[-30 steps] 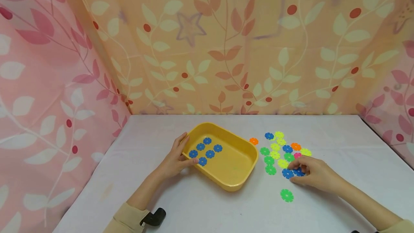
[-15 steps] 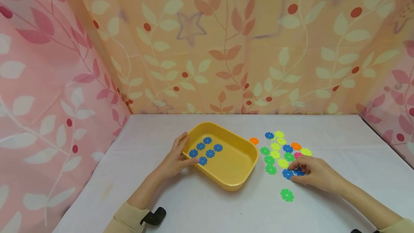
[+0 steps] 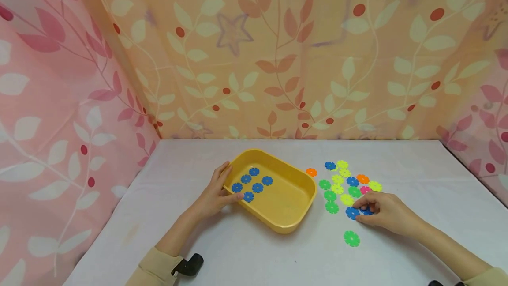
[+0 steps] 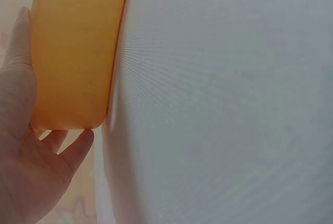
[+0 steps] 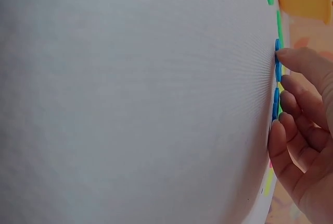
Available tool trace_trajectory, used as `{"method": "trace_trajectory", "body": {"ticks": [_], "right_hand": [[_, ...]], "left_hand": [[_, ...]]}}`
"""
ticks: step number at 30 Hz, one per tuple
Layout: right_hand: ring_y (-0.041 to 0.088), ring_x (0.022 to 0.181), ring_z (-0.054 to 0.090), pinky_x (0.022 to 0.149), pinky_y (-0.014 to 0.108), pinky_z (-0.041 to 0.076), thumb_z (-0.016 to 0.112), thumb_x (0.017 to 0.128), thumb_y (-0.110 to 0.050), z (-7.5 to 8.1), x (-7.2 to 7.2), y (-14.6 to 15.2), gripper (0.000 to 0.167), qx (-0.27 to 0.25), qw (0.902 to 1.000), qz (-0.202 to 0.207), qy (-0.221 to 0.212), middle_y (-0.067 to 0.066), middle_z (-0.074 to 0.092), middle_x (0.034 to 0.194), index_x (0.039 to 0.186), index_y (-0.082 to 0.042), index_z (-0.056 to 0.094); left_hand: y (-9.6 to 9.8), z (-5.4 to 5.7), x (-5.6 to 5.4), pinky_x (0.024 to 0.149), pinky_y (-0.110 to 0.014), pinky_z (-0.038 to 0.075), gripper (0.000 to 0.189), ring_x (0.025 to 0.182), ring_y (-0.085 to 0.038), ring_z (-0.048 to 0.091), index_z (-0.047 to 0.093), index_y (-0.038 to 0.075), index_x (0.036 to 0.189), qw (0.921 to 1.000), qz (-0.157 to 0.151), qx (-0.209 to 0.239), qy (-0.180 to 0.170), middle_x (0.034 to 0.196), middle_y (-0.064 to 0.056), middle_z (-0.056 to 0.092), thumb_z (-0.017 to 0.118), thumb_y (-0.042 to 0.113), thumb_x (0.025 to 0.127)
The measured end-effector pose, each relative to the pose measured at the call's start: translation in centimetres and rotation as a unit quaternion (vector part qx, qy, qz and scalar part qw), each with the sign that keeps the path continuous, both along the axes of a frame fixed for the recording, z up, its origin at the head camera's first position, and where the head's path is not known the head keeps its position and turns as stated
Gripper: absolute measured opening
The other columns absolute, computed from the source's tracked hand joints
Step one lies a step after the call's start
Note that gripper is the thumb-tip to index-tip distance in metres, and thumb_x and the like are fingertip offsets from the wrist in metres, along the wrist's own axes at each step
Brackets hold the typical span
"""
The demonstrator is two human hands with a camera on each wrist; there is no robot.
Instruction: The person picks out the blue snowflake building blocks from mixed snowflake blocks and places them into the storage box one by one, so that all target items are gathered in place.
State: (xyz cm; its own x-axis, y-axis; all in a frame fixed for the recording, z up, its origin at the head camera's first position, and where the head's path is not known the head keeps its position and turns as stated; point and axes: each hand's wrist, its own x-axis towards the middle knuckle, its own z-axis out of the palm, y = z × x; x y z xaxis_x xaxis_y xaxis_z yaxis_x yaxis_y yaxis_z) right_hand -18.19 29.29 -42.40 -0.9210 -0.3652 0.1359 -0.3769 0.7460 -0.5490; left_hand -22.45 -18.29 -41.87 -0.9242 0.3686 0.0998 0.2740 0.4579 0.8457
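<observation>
In the head view my left hand (image 3: 214, 195) grips the left end of a yellow plastic tray (image 3: 285, 224), thumb over the near rim and fingers along its outer side. Several blue notched interlocking discs (image 3: 257, 187) lie flat inside. To the tray's right, my right hand (image 3: 390, 213) pinches a blue notched disc (image 3: 351, 212) between thumb and index finger, low at the tabletop. A second blue disc (image 3: 367, 211) lies partly hidden beneath its curled fingers. In the right wrist view the thumb (image 5: 291, 57) touches the blue disc's edge (image 5: 278, 52).
Several loose discs surround the right hand: green (image 3: 331, 207), yellow (image 3: 347, 199), orange (image 3: 363, 179) and pink (image 3: 364, 190). A single green disc (image 3: 351, 238) lies nearer the front. The white-covered table (image 3: 254, 259) meets a patterned curtain (image 3: 274, 78) at the back.
</observation>
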Motion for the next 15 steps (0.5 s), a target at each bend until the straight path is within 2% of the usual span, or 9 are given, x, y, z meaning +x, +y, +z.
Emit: {"method": "trace_trajectory", "body": {"ticks": [5, 9, 15], "right_hand": [[0.007, 0.075, 0.052, 0.062, 0.019, 0.048, 0.085, 0.075, -0.034, 0.1, 0.0, 0.0, 0.029, -0.01, 0.9999, -0.004, -0.01, -0.008, 0.058, 0.081, 0.096, -0.019, 0.073], [0.008, 0.074, 0.051, 0.059, 0.02, 0.045, 0.084, 0.076, -0.033, 0.4, 0.1, -0.2, 0.028, -0.041, 0.9983, -0.02, -0.037, -0.004, 0.057, 0.08, 0.098, -0.018, 0.073], [0.011, 0.076, 0.052, 0.057, 0.023, 0.048, 0.083, 0.078, -0.034, 1.9, -0.3, -1.8, 0.024, -0.085, 0.9951, -0.029, -0.04, -0.001, 0.056, 0.077, 0.097, -0.023, 0.074]], "left_hand": [[0.0, 0.0, 0.1, 0.095, -0.031, 0.05, 0.098, 0.136, -0.031, 0.036, 0.014, 0.006, 0.156, 1.0, -0.004, 0.004, 0.003, 0.161, 0.001, -0.001, 0.077, 0.03, 0.086], [0.0, 0.0, 0.1, 0.095, -0.033, 0.05, 0.096, 0.136, -0.033, 0.036, 0.015, 0.005, 0.156, 0.9999, -0.004, 0.008, 0.01, 0.162, -0.002, 0.0, 0.077, 0.026, 0.086], [0.0, 0.0, 0.1, 0.094, -0.034, 0.051, 0.095, 0.137, -0.034, 0.035, 0.015, 0.005, 0.156, 0.9997, -0.01, 0.023, 0.006, 0.161, -0.001, 0.0, 0.077, 0.021, 0.086]]}}
